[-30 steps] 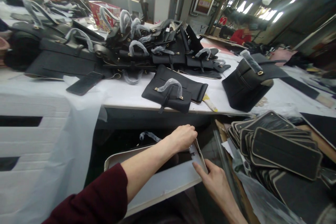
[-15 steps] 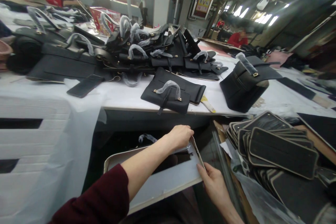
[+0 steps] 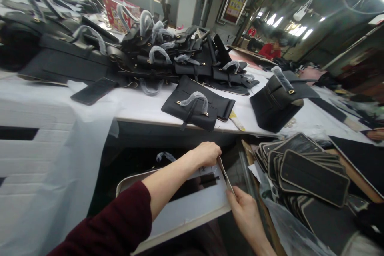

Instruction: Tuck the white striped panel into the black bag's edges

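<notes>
Low in front of me, below the table edge, is an unfinished bag (image 3: 192, 206) with pale edges and a grey-white inside facing up. My left hand (image 3: 207, 154) reaches across it, its fingers closed on the far right corner of the rim. Nearer to me, my right hand (image 3: 243, 205) pinches the same right-hand edge between thumb and fingers. A plastic-wrapped handle (image 3: 165, 156) shows just past the bag's far side. My left forearm hides part of the bag's middle.
On the white table (image 3: 141, 113) lie a flat black bag (image 3: 195, 102), a phone-like black slab (image 3: 94, 91) and a heap of black bags (image 3: 150, 54). Another black bag (image 3: 274, 102) stands at the right. Stacked dark panels (image 3: 313, 176) sit beside my right hand. Other people work farther back.
Both hands keep their hold on the bag's edge, nearly in place. The view has shifted slightly, and another person's hand now shows at the far right edge.
</notes>
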Available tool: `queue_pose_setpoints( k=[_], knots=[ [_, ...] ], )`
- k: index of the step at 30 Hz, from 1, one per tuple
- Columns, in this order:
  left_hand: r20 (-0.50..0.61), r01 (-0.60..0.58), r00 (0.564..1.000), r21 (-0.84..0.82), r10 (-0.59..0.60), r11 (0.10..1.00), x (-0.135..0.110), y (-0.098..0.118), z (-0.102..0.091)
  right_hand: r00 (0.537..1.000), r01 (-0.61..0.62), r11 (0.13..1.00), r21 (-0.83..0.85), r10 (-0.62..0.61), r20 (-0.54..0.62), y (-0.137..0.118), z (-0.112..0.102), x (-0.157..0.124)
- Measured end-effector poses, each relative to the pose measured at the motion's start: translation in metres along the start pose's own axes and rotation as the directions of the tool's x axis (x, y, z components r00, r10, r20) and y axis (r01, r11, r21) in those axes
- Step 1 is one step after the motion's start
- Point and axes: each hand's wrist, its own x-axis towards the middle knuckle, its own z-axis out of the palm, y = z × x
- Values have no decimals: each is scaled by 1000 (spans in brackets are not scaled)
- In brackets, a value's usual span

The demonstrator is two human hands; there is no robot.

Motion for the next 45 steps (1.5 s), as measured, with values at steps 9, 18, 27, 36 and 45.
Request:
queue_pose_setpoints(
  k=[9, 18, 27, 36, 45],
  knots=[
    [-5, 16, 1000, -4, -16, 1000, -1, -1, 1, 996, -72, 997, 10, 71, 54, -8, -4, 2],
    [11, 36, 999, -27, -35, 999, -1, -6, 4, 986, -164, 881, 444, 162, 41, 5, -10, 12],
    [20, 43, 999, -72, -42, 996, -2, -9, 6, 941, -315, 522, 793, 279, 190, 11, 1, 17],
    [23, 50, 999, -67, -48, 996, -10, -13, 3, 938, -279, 501, 819, 325, 121, 12, 13, 21],
    [27, 49, 999, -46, -48, 998, -10, -9, 2, 931, -256, 475, 842, 357, 82, 14, 20, 27]
  ],
)
